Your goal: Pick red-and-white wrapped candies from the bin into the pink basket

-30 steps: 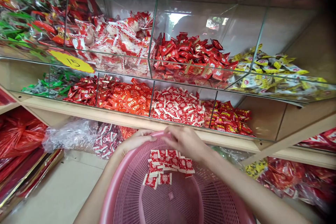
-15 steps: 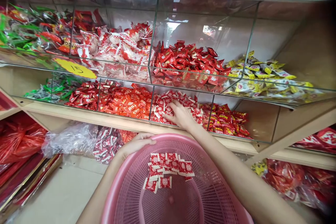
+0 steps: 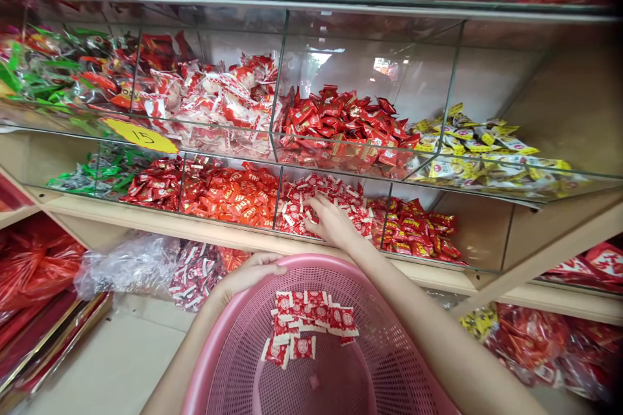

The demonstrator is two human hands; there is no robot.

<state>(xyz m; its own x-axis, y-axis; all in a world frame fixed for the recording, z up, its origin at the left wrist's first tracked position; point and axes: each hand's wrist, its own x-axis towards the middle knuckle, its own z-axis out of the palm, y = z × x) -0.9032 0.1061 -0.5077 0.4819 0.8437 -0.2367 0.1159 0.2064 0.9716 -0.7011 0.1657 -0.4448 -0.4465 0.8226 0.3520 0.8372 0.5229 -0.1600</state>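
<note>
My left hand (image 3: 256,270) is closed on the far left rim of a pink plastic basket (image 3: 209,337). Several red-and-white wrapped candies (image 3: 316,312) lie in a loose cluster inside it, toward the far side. Beyond the rim, my right hand (image 3: 331,224) reaches into a shelf compartment and touches the pile of matching red-and-white candies (image 3: 294,198). Its thumb and forefinger are apart over the pile, and no candy shows clearly between them. Part of the other fingers is hidden.
Glass dividers split the shelf into compartments. Orange-red candies (image 3: 243,194) lie left of my right hand, dark red ones (image 3: 418,230) to its right. Above, a glass-fronted shelf holds red candies (image 3: 335,117) and a yellow price tag (image 3: 141,136). Bagged candies (image 3: 197,272) sit below.
The view has tilted up slightly, so the shelves sit lower in the picture. My right hand stays at the same pile, its fingers slightly shifted. My left hand still holds the basket.
</note>
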